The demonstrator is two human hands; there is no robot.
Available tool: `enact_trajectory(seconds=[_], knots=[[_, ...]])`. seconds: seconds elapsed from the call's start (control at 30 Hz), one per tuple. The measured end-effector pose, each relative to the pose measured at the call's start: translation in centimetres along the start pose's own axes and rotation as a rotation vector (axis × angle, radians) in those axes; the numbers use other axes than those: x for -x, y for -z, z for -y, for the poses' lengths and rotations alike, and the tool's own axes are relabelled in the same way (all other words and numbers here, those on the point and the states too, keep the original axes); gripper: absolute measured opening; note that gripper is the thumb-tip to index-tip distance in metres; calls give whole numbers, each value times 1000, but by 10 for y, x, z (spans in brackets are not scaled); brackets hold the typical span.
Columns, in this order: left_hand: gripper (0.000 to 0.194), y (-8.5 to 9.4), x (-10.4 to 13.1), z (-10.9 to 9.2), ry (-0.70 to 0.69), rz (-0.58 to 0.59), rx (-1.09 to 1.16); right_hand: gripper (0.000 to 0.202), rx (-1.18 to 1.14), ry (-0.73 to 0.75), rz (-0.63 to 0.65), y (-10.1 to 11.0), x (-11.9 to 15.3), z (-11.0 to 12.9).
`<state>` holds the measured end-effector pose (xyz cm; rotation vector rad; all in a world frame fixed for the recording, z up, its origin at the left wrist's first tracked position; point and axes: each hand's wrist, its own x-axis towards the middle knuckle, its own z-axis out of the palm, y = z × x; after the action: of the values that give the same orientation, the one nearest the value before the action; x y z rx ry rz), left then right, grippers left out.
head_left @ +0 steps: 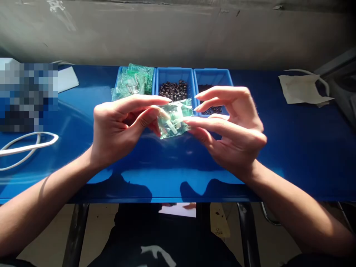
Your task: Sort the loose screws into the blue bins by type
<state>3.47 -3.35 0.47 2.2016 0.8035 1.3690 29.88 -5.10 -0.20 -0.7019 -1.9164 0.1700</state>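
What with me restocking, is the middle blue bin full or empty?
Partly full: dark parts lie in the bin, its back wall bare above.

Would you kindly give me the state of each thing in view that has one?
Green packet: held up, pieces inside
Left hand: pinching it
Right hand: on its right edge
Left bin: heaped with packets
Middle bin: partly filled
Right bin: partly filled, partly hidden
White cable: looped
Blue table: partly shadowed

A looped white cable point(27, 148) and, well apart, beige paper point(300, 89)
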Motion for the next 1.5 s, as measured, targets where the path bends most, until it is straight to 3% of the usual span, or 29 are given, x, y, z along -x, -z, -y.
enact_trajectory(seconds=[0.13, 0.3, 0.43, 0.57, 0.67, 0.73, 0.83, 0.93, 1.1, 1.3, 1.43, 1.5], knots=[[43, 3, 1, 3, -118, 91, -83, 15, 16, -81, -124, -2, 0, 5], [15, 0, -3, 5, -240, 21, -153, 13, -64, -193, -72, -2, 2, 8], [7, 5, -6, 7, -215, -77, -204, 19, -114, -211, -29, -2, 3, 9], [19, 28, -5, 33, -45, -286, -545, 25, -105, -226, 12, -1, 3, 8], [10, 48, -4, 61, 8, -238, -740, 22, -89, -178, 35, -1, 2, 6], [32, 54, -6, 70, -10, -204, -832, 20, -70, -137, 59, 0, 2, 4], [70, 53, -9, 65, -174, -168, -881, 20, -23, -73, 97, 0, 2, 1], [52, 45, -8, 53, -267, 16, -805, 25, 19, -41, 135, 0, 3, -1], [35, 41, 0, 56, -170, 183, -793, 29, 26, 2, 176, 0, 4, -4], [35, 50, -4, 62, -212, 233, -748, 28, 30, -10, 188, 1, 4, -8], [56, 57, -18, 64, -201, 210, -734, 25, 67, -18, 186, 0, 3, -9], [65, 62, -29, 71, -158, 294, -710, 24, 61, -19, 190, -1, 3, -9]])
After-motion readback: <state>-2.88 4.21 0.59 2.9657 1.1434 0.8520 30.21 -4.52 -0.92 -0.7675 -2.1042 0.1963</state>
